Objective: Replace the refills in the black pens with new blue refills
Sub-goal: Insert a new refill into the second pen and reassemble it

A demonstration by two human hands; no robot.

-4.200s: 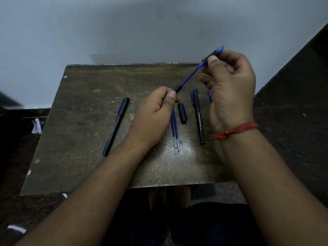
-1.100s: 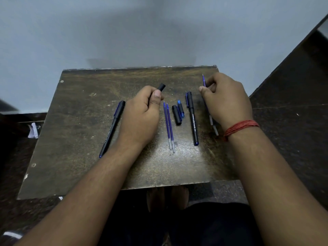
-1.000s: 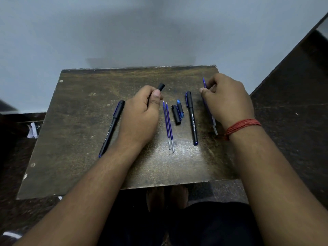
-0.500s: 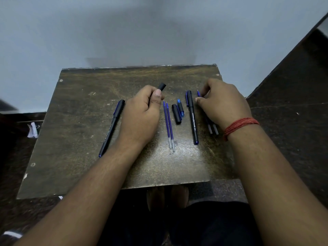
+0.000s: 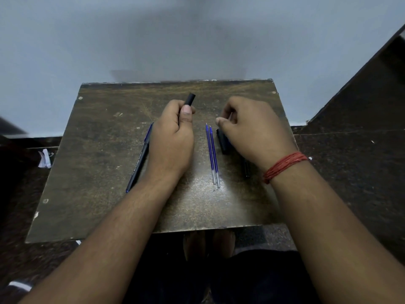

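Midway through a swap, by the look of it: barrel emptied, fresh refill not yet taken. Nearest the front edge of the worn dark wooden desk (image 5: 92, 194), lying loose near the middle, two thin blue plastic refills (image 5: 213, 154) side by side, tips toward the far edge. Toward the left edge, a capped black pen (image 5: 138, 163), partly under the left wrist. Farther in, left hand (image 5: 173, 137) clenched round a black pen barrel (image 5: 189, 98), open end poking up past the thumb. Right hand (image 5: 252, 130), red thread bracelet (image 5: 283, 165) at the wrist, curled over a black pen cap (image 5: 222, 141) and another black pen (image 5: 246, 170); its grip seemingly pinching something thin, contents unclear. Next, probably: pick up one refill, align with the barrel mouth, slide in.
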